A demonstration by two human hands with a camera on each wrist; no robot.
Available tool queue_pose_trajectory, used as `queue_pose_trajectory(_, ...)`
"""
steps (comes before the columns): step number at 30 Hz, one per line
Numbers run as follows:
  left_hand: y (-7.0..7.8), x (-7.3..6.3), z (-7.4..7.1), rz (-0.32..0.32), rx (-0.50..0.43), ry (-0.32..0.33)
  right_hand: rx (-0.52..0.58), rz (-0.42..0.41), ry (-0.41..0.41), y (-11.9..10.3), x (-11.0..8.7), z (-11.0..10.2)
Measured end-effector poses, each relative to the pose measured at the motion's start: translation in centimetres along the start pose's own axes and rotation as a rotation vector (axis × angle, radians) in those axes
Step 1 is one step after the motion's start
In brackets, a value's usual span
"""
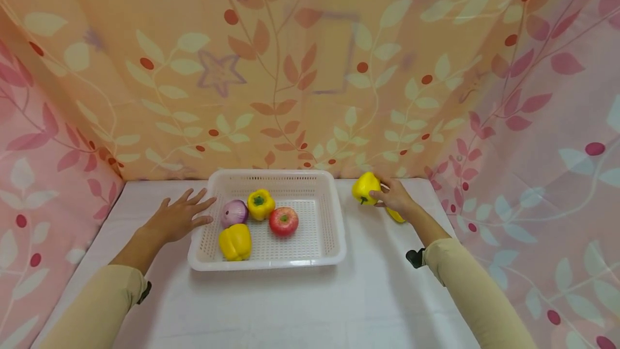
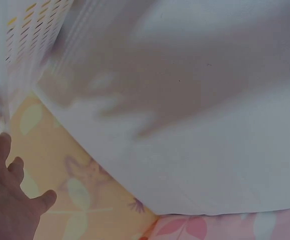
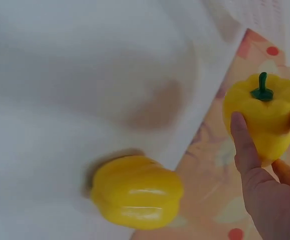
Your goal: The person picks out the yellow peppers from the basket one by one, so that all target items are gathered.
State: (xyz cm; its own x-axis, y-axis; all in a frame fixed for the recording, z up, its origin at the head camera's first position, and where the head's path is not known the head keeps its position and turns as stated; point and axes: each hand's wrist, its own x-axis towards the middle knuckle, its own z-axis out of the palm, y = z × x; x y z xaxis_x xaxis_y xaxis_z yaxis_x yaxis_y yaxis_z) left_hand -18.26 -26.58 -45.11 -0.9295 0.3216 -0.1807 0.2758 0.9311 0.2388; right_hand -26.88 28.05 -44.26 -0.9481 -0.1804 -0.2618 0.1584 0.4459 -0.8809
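Observation:
My right hand point(image 1: 394, 197) grips a yellow bell pepper point(image 1: 366, 187) by its sides, to the right of the white basket point(image 1: 310, 264). In the right wrist view this pepper point(image 3: 265, 117) shows its green stem, with the thumb and fingers around it. Another yellow bell pepper point(image 3: 137, 192) lies on the table below the hand, mostly hidden by it in the head view. At the basket's left rim, my left hand point(image 1: 181, 217) has its fingers spread and holds nothing. Inside the basket are a purple onion point(image 1: 234, 213), a red apple point(image 1: 283, 222) and two yellow bell peppers point(image 1: 235, 242).
A white cloth covers the table point(image 1: 290, 311). Behind it hangs an orange leaf-patterned curtain point(image 1: 310, 69). Pink patterned curtains point(image 1: 547, 139) stand along the left and right sides. The basket has raised, slotted walls.

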Motion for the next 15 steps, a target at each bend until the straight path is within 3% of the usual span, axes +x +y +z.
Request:
queue_pose_trajectory(9, 0.2, 0.0, -0.1, 0.002, 0.002, -0.005, -0.098, 0.094, 0.046, 4.3, 0.2, 0.3)
queue_pose_trajectory(15, 0.2, 0.1, 0.0, -0.015, -0.019, -0.021, -0.148, 0.148, 0.068, 5.7, 0.2, 0.9)
